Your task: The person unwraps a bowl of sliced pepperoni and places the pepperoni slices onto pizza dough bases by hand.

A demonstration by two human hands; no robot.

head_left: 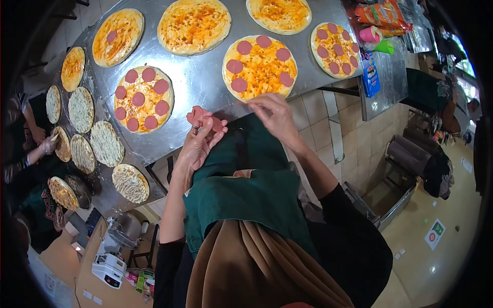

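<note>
My left hand (197, 141) is closed around a small bunch of pink sausage slices (204, 119), held just off the table's near edge. My right hand (275, 115) is at the near rim of a pizza (264, 64) with an orange-yellow topping and several sausage slices spaced around it. Its fingers are drawn together, and whatever they hold is hidden. Left of my hands lies another pizza (139, 110) with a ring of slices and one in the middle. A third pizza (335, 50) at the right is likewise covered in slices.
Orange-topped pizzas (194, 23) lie along the back of the metal table (197, 77); one at back left bears a single slice. White-topped pizzas (107, 143) fill the left end, where a co-worker's gloved hand (50, 145) touches one. A blue box (371, 74) stands at the right.
</note>
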